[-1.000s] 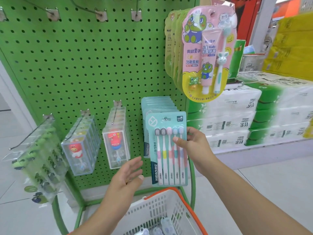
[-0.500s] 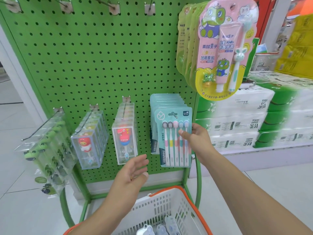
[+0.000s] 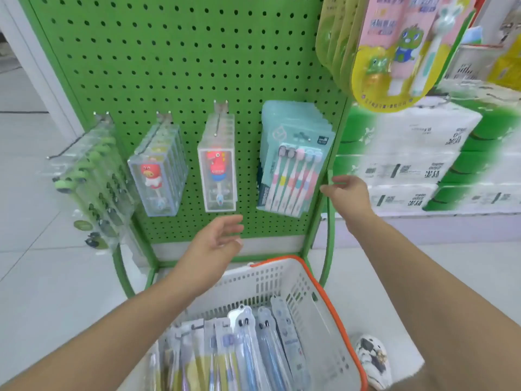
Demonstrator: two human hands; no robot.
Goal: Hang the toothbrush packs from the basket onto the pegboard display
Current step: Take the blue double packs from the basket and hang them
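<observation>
A teal multi-brush toothbrush pack [image 3: 293, 173] hangs at the front of a stack on the green pegboard [image 3: 174, 66], lower right. My right hand [image 3: 348, 196] hovers just right of it, fingers relaxed, holding nothing. My left hand [image 3: 217, 244] is open below the pegboard's clear boxed toothbrushes [image 3: 217, 170], empty. Below stands a white basket [image 3: 318, 303] with an orange rim, holding several toothbrush packs [image 3: 248, 348] upright.
More clear toothbrush boxes [image 3: 159, 173] and green-topped packs [image 3: 93, 182] hang to the left. Pink and yellow kids' sets [image 3: 400, 49] hang at upper right. Stacked tissue cartons [image 3: 423, 153] stand to the right. A patterned shoe [image 3: 372, 359] sits beside the basket.
My right hand has let go of the teal pack, which now hangs on its peg, and pulled back to the right. The view tilted down, showing the basket's packs.
</observation>
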